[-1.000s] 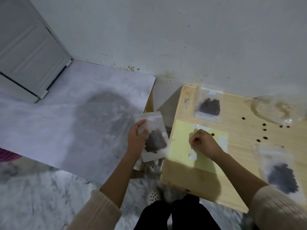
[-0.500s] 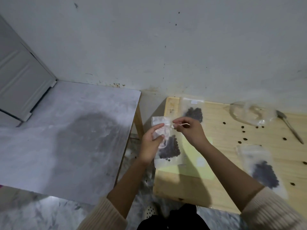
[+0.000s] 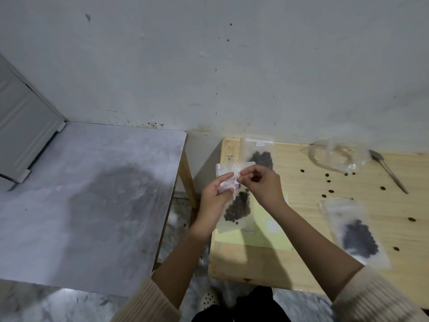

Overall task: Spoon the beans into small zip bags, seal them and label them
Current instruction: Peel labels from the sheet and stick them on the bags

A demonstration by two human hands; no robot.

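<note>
Over the worktop (image 3: 301, 189) edge, holds bag (image 3: 232, 223) upright in left grip (image 3: 217, 196), between thumb and fingers, zip end toward wall (image 3: 232, 77), beans (image 3: 239, 208) sunk low, right of that grip. Pinches label (image 3: 236, 180) at bag's upper half with right grip (image 3: 262, 184). Pale wood beneath, stained grey plaster behind.

A grey stone-patterned table (image 3: 92, 194) fills the left, its far edge against a stained pale wall (image 3: 232, 66) and its far left corner by a white panelled door (image 3: 21, 126). Near its right edge stands a light wooden table (image 3: 301, 270), also against the wall. Below lie a mottled grey floor (image 3: 34, 303), a white perforated shoe (image 3: 209, 299) and black trousers (image 3: 243, 310).
</note>
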